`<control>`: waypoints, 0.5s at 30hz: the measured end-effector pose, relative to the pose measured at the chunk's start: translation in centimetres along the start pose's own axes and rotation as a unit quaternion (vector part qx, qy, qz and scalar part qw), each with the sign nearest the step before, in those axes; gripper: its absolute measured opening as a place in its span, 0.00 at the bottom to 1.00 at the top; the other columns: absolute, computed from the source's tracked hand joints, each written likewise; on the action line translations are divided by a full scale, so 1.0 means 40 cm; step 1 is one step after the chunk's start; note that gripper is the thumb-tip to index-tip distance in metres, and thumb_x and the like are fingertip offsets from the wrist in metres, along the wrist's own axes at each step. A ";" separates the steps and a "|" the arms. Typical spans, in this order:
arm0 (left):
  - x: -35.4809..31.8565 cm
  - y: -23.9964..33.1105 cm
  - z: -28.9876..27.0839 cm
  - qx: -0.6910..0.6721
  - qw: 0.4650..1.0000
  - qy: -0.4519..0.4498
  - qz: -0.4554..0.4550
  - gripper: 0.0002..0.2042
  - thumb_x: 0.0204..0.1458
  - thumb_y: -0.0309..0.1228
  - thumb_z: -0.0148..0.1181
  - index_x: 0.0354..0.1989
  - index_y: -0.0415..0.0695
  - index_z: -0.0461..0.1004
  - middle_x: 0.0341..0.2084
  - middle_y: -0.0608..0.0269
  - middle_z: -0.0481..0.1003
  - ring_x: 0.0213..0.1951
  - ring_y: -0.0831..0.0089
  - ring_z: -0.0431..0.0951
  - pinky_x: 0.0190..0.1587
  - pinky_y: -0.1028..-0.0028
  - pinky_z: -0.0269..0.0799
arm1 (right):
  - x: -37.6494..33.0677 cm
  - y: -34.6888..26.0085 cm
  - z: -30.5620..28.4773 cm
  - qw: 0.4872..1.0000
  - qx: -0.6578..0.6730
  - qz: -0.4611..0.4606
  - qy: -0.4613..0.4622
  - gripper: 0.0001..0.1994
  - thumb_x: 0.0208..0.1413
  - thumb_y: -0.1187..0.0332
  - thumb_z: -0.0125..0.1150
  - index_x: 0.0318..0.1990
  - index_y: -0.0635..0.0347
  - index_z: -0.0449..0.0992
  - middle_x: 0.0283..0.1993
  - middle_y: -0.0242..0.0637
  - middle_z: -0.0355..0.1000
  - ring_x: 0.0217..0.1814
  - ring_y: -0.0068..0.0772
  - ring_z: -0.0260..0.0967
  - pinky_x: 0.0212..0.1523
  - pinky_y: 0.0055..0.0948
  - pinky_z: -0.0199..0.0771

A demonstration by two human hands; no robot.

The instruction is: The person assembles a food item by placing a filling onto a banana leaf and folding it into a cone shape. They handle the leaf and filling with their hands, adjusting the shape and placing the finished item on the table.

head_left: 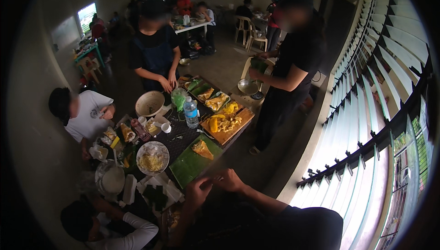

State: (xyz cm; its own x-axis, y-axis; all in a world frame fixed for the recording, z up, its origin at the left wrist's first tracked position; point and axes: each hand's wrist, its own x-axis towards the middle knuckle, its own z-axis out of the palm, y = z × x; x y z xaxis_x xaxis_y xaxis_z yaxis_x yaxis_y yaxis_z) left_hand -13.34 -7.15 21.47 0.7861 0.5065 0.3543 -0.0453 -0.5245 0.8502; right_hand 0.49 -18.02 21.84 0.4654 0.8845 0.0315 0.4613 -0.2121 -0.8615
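Note:
My left hand [198, 190] and my right hand [229, 180] meet at the near edge of a dark table [178, 140], fingers curled toward each other. Whether they pinch something small between them is too dim to tell. Just beyond them lies a green banana leaf [188, 165] with an orange piece of food [202, 149] on it. Past the leaf, a wooden board [229, 133] carries cut yellow fruit.
A water bottle [190, 111], a white bowl [150, 103], a plate of pale shredded food [152, 158] and leaf-lined trays [206, 91] crowd the table. Two people stand at the far side and right; two sit at the left. Louvred windows [366, 126] run along the right.

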 end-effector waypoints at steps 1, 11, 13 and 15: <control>0.000 0.001 -0.001 0.000 1.000 0.001 0.006 0.08 0.44 0.22 0.60 0.34 0.38 0.76 0.28 0.51 0.77 0.34 0.59 0.78 0.36 0.69 0.72 | 0.001 0.000 0.001 1.000 -0.001 -0.007 0.001 0.11 0.47 0.64 0.61 0.35 0.61 0.78 0.31 0.42 0.76 0.34 0.36 0.76 0.36 0.32 0.76; -0.008 -0.007 -0.005 0.012 0.999 0.042 -0.015 0.04 0.44 0.21 0.61 0.30 0.37 0.75 0.26 0.53 0.76 0.31 0.60 0.78 0.35 0.70 0.72 | 0.016 0.003 0.005 1.000 0.013 -0.024 0.010 0.08 0.48 0.68 0.62 0.35 0.61 0.78 0.31 0.42 0.76 0.33 0.35 0.76 0.33 0.30 0.75; -0.002 -0.003 -0.004 0.003 0.999 0.051 -0.015 0.04 0.44 0.21 0.61 0.29 0.38 0.75 0.27 0.54 0.76 0.30 0.62 0.78 0.34 0.71 0.72 | 0.021 0.002 0.003 0.999 0.019 -0.024 0.018 0.09 0.47 0.67 0.62 0.34 0.61 0.78 0.30 0.42 0.76 0.33 0.36 0.76 0.34 0.31 0.75; 0.004 -0.006 -0.001 -0.018 0.998 0.065 -0.019 0.04 0.44 0.20 0.61 0.29 0.38 0.75 0.27 0.55 0.76 0.30 0.65 0.78 0.34 0.72 0.72 | 0.026 -0.007 -0.011 0.999 0.024 -0.020 0.024 0.09 0.46 0.66 0.61 0.32 0.62 0.78 0.30 0.43 0.76 0.34 0.40 0.76 0.34 0.33 0.75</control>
State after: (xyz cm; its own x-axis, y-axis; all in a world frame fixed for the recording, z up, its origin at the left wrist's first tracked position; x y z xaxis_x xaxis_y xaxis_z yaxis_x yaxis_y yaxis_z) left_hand -13.22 -6.93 21.34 0.7018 0.6111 0.3661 -0.0405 -0.4788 0.8770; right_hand 1.18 -17.23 22.34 0.4842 0.8704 0.0894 0.4435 -0.1561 -0.8826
